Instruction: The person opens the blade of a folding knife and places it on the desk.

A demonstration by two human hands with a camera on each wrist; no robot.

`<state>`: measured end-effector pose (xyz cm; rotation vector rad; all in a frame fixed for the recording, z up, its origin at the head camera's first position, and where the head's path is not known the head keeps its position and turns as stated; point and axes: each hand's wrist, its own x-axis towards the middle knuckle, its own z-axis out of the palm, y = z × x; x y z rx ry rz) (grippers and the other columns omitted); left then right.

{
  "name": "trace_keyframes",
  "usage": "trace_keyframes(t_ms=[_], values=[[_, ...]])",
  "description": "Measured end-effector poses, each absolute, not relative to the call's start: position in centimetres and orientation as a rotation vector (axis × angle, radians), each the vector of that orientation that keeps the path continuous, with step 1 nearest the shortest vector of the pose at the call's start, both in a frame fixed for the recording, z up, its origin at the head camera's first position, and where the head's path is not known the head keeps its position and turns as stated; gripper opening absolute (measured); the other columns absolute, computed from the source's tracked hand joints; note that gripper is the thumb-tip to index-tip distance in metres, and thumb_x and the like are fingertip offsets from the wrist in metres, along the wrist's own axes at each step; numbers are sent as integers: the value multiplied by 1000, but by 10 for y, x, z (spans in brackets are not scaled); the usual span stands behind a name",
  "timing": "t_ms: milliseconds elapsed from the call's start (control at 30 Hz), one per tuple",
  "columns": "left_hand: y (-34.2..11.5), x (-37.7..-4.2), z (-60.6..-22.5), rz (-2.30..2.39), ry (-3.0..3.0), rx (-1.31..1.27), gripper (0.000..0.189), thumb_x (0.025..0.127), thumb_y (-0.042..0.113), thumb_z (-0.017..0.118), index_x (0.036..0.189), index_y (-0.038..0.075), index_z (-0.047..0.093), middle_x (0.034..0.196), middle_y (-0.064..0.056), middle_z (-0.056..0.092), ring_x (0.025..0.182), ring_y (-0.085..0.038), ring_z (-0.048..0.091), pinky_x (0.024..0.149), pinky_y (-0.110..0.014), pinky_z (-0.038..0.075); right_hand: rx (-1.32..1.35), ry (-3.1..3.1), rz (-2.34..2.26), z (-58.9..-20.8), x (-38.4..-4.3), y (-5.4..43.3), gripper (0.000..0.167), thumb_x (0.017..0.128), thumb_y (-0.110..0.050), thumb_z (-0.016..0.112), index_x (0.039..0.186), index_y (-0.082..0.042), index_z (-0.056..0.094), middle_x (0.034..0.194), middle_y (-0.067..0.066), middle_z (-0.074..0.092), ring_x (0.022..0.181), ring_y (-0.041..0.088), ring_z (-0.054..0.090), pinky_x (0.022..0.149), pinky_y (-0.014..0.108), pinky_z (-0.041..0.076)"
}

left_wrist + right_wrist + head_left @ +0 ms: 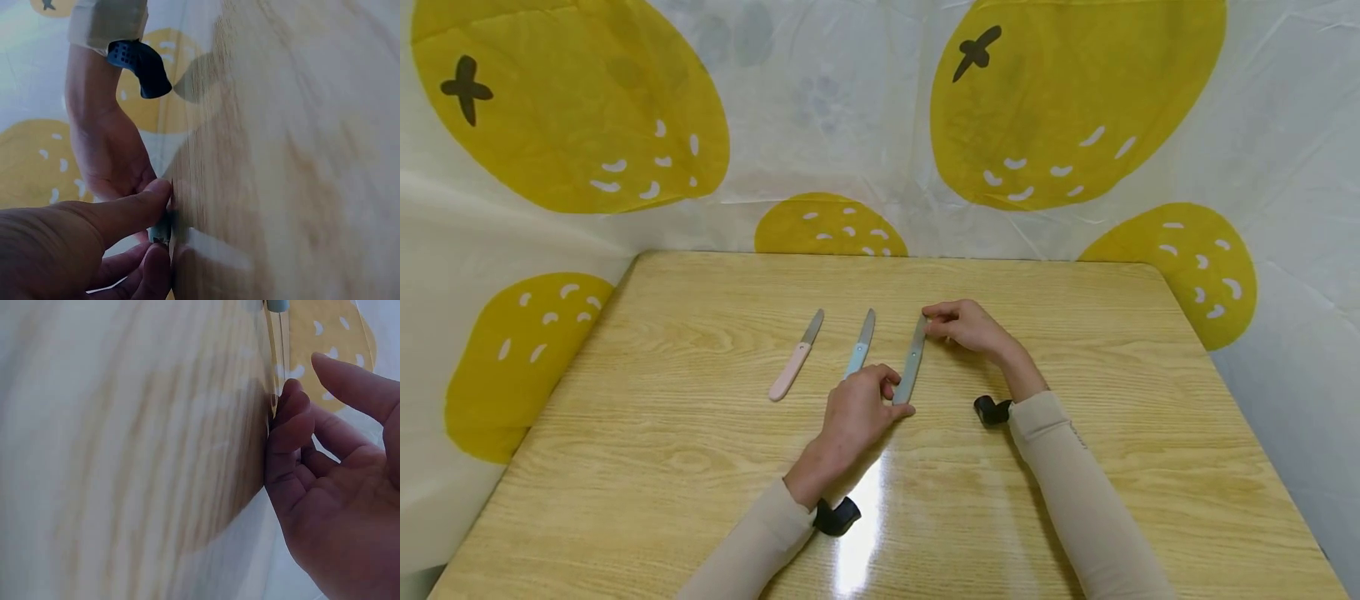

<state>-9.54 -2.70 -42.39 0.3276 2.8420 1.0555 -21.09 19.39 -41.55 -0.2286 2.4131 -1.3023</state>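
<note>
A grey-green knife lies on the wooden table, its blade pointing away from me. My left hand holds the butt end of its handle, thumb at the near end and fingers along the left side. Between that thumb and the fingers the handle shows in the left wrist view. At the blade tip, the fingers of my right hand touch the knife; in the right wrist view its thumb stands apart from them. Left of this knife lies a light blue knife, its handle partly hidden behind my left hand.
A pink-handled knife lies farther left, roughly parallel to the others. The wooden table meets a white cloth with yellow fruit prints at its back and sides. Black wrist cameras hang close above the tabletop.
</note>
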Motion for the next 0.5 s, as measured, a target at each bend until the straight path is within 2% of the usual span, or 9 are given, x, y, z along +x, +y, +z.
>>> trace_keyframes(t_ms=[167,300,400,500], values=[[-28,-97,-424,1081,2808,316,45,81,35,91,115,12,73,88,6,69,66,-7,55,59,-25,46,-218,2413,-1306,-415,-210,197,46,104,-19,64,146,-1,58,118,20,70,87,19,62,73,25,51],[-33,-100,-423,1181,2772,312,44,86,34,88,119,11,71,92,3,69,70,-8,57,61,-24,48,-195,2409,-1355,-414,-208,200,45,105,-20,63,145,0,58,120,23,70,88,21,64,74,26,54],[-39,-104,-421,1306,2746,319,41,92,33,82,122,9,70,97,1,69,77,-9,61,67,-25,53,-192,2421,-1394,-413,-206,202,45,107,-23,61,146,0,57,121,25,69,90,25,66,74,27,55],[-47,-110,-416,1406,2731,339,42,96,35,77,126,7,69,105,-3,70,88,-14,66,76,-31,57,-190,2448,-1427,-411,-203,205,49,108,-30,58,147,-1,55,125,26,68,94,32,69,75,32,58]])
